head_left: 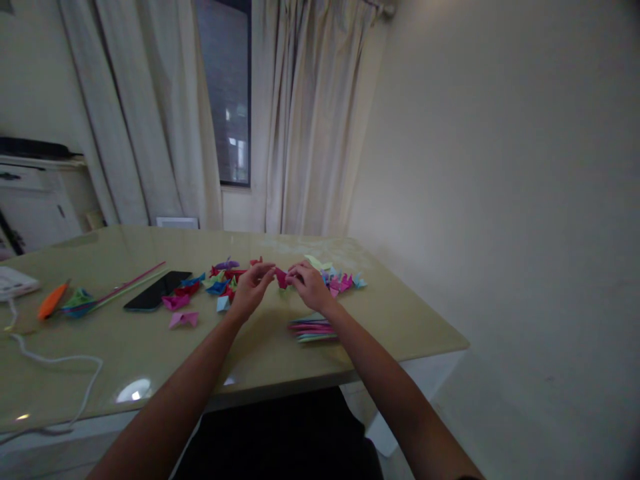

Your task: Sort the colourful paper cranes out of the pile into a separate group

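Observation:
Between my two hands, above the table, is a small folded piece of magenta paper (281, 277). My left hand (254, 283) pinches its left side with the fingertips. On its right side, the fingers of my right hand (306, 280) close on the paper. Under my right forearm lies a stack of coloured paper (313, 329). Left of my left hand sit several folded paper shapes, among them a pink one (184, 320), a magenta one (175, 302) and a light blue one (223, 304). More folded pieces, some pink (341, 285), lie beyond my right hand.
A black phone (156, 291) lies left of the folded shapes. Farther left are thin coloured strips (131, 285), an orange tool (53, 301), a white device (16, 283) and its white cable (60, 361). The table's (400, 333) right edge is near the wall.

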A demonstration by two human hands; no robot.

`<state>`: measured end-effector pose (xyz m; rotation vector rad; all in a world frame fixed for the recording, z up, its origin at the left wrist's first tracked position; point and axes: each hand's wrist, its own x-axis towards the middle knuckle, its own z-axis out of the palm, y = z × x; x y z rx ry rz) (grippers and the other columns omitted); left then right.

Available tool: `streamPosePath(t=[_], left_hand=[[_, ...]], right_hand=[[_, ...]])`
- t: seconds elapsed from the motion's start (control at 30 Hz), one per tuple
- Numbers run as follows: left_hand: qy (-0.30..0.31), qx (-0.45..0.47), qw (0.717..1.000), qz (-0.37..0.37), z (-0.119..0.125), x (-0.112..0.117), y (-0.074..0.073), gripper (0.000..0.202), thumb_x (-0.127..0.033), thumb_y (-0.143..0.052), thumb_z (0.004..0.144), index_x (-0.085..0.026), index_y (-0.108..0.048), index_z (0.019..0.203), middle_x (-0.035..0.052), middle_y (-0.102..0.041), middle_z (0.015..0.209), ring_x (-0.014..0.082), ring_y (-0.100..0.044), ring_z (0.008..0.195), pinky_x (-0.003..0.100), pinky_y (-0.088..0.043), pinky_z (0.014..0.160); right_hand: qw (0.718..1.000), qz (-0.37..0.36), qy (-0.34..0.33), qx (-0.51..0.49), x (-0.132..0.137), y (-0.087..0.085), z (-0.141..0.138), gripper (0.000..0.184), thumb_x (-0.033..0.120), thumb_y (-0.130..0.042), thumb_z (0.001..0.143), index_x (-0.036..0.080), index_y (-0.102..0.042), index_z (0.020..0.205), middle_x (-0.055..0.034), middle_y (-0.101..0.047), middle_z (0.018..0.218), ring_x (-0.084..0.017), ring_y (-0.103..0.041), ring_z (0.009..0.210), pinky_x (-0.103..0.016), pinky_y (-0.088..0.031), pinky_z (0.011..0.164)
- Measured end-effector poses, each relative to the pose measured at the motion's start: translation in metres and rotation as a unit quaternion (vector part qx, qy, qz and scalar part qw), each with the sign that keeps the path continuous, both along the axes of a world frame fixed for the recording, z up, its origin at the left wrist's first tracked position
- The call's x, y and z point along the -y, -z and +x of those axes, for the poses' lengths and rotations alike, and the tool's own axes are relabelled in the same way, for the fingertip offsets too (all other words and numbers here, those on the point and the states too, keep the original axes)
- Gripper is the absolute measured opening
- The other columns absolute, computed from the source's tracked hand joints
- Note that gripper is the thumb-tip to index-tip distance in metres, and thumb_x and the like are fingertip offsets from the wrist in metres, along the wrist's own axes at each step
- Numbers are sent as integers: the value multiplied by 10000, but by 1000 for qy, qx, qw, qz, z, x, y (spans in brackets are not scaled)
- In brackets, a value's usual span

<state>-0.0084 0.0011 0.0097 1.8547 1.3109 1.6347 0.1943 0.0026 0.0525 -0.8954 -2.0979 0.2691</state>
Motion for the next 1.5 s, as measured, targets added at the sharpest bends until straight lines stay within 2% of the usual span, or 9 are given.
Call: streamPosePath(t=[0.13,0.27,0.47,0.67,0.8,1.0,1.13,1.3,1.5], left_hand=[[-129,-120,984,-38,-18,4,3,335,-323,-509,983,-170,-735,1177,198,-737,1280,376,-645,1266,597,-431,1139],[-226,-228,941,-107,-31,10,14,358,-280,-582,924,-172,-734,1230,243,-656,1390,491,-479,1409,735,-294,1147],[-224,-340,897,-169,-36,6,20,308,-269,-573,920,-174,-765,1141,221,-687,1323,453,-545,1331,575,-492,1009],[-219,-387,881,-162,-39,3,17,389,-155,-529,908,-175,-722,1245,171,-705,1295,343,-621,1251,430,-483,1056],[-239,-394,875,-150,-38,3,15,463,-156,-520,907,-136,-655,1349,206,-646,1341,354,-578,1308,442,-448,1105],[-247,-393,869,-171,-39,5,16,357,-135,-451,946,-122,-700,1201,205,-681,1195,326,-673,1143,411,-516,988],[-237,-393,871,-177,-39,5,15,316,-159,-447,972,-148,-718,1134,179,-686,1187,302,-702,1103,372,-534,942],[-237,-395,868,-186,-40,7,13,311,-194,-467,984,-156,-712,1172,180,-680,1219,307,-711,1111,373,-544,927],[-229,-401,868,-181,-42,7,14,321,-182,-507,963,-169,-745,1178,170,-681,1216,303,-711,1115,373,-541,942]], right_hand=[[997,-31,64,-41,-13,-4,26,60,148,-691,963,159,-750,954,-61,-724,990,-179,-677,875,-288,-520,839],[991,-79,98,-44,-26,-6,61,119,210,-670,957,157,-773,928,-40,-752,845,-176,-684,768,-271,-513,746],[984,-159,81,-3,-38,4,79,150,242,-681,927,150,-788,875,0,-733,712,-148,-663,646,-230,-488,618],[977,-197,74,42,-53,22,57,200,293,-710,1010,134,-731,889,-3,-722,780,-140,-689,696,-270,-574,683],[977,-179,96,56,-55,27,54,253,371,-700,1040,137,-714,945,-16,-738,889,-165,-718,785,-351,-613,787],[982,-115,142,47,-43,19,80,130,216,-653,1013,170,-766,968,-60,-786,948,-206,-731,909,-308,-537,842],[984,-119,104,80,-29,17,96,120,271,-702,984,166,-757,964,-34,-761,839,-184,-697,772,-270,-512,725],[980,-131,30,147,-19,22,93,270,196,-928,731,169,-763,942,1,-735,858,-167,-660,748,-251,-483,697],[978,-117,42,167,-31,28,75,179,20,-815,762,152,-749,863,-16,-728,827,-192,-683,811,-276,-485,764]])
